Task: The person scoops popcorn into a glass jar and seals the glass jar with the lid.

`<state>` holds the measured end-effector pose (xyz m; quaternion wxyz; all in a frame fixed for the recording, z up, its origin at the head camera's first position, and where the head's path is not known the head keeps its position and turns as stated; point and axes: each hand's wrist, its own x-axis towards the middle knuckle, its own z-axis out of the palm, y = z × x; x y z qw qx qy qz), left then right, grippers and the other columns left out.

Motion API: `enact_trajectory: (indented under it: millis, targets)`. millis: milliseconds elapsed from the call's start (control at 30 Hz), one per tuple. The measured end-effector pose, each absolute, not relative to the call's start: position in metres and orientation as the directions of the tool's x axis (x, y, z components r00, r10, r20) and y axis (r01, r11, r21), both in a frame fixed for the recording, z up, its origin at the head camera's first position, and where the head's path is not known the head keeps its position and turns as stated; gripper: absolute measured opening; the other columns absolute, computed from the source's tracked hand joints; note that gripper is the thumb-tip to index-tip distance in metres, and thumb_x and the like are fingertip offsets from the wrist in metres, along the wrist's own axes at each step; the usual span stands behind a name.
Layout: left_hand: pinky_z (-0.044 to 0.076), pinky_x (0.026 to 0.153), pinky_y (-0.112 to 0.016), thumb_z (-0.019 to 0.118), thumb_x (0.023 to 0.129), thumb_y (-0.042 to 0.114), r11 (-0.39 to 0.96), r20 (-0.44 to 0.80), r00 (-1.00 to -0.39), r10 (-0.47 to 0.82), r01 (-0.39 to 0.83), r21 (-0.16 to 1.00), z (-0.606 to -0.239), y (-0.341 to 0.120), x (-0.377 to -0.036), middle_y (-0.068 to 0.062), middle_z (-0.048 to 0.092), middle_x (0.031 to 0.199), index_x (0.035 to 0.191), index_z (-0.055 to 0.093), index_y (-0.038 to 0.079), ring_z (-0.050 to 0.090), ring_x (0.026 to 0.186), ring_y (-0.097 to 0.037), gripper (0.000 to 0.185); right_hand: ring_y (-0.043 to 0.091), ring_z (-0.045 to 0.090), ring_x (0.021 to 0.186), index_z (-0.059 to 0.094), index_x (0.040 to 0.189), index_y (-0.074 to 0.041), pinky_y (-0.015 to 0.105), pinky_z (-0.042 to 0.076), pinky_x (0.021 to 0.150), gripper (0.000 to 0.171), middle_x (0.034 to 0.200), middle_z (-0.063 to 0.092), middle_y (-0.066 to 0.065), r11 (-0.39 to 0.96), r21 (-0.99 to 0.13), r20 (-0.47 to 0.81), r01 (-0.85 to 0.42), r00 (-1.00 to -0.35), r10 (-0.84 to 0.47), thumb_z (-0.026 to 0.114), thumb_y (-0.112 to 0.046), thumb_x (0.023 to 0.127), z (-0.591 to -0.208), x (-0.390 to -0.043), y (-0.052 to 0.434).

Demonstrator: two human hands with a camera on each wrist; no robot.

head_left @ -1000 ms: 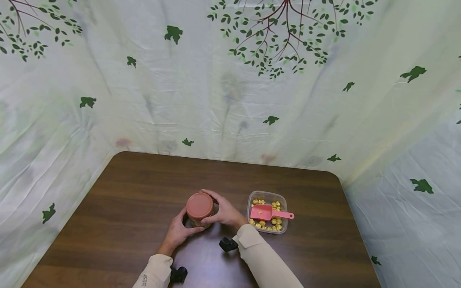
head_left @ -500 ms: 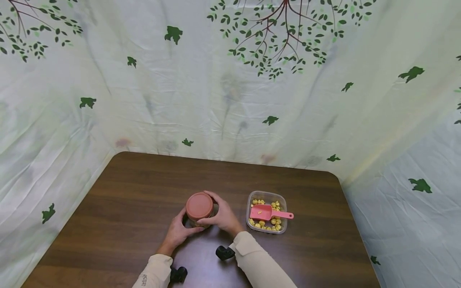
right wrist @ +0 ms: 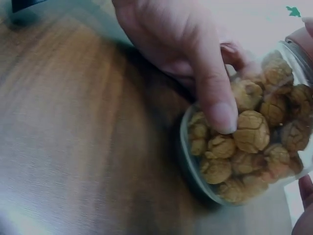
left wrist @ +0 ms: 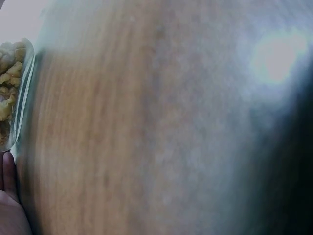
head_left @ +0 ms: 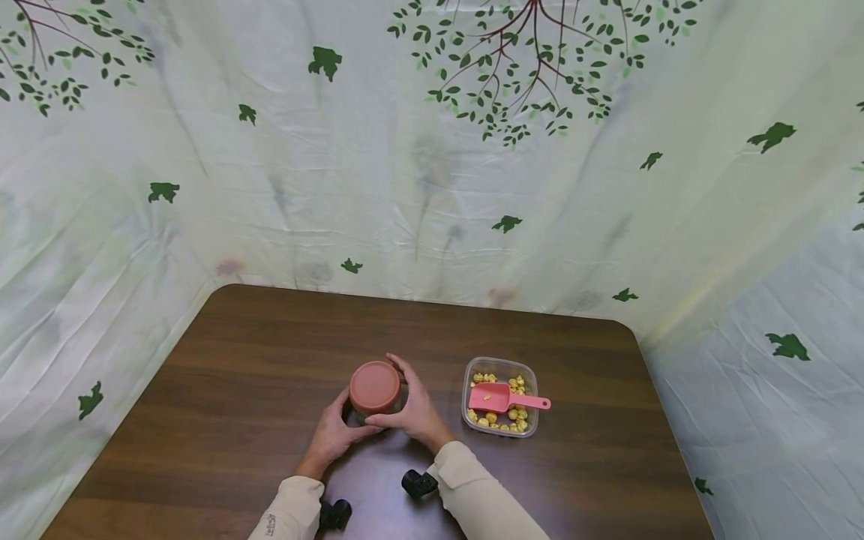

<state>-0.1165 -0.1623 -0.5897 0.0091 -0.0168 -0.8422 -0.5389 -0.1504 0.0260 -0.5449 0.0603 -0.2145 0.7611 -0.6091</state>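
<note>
A clear jar (right wrist: 252, 132) full of round golden popcorn stands on the table, topped by a dusty-red lid (head_left: 374, 387). My left hand (head_left: 331, 437) holds the jar's left side, thumb along the near side. From the right, my right hand (head_left: 418, 411) grips it, its thumb across the near side and its fingers around the far side. In the right wrist view, that thumb (right wrist: 220, 110) presses the clear wall low on the jar. Only the jar's edge and part of the left hand (left wrist: 12, 213) show in the left wrist view.
Right of the jar sits a clear plastic container (head_left: 533, 427) with popcorn (head_left: 520, 427) in it. A pink scoop (head_left: 496, 397) lies across it, handle over the right rim. The brown table (head_left: 270, 360) meets a leaf-printed white cloth (head_left: 418, 187) at the back.
My right hand has shifted its hold slightly around the jar, its forearm swinging left. The left hand, container and scoop have stayed in place.
</note>
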Motion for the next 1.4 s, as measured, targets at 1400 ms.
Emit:
enact_trajectory:
  millis: [1400]
  targets:
    - [0.026,0.11,-0.057,0.09,0.066,0.023,0.391,-0.001,-1.0,0.029,0.01,0.92,-0.586,-0.163,-0.117,-0.021,0.046,0.142,0.144,0.039,0.002,0.039,0.134,-0.037,0.095,0.014,0.045,0.126,0.035,0.149,-0.018,0.04,0.032,0.109,0.097,0.143,0.046,0.0,0.119,-0.972,0.087,-0.202,-0.782,-0.617,0.085,-0.003,0.067,-0.527,-0.174,0.033]
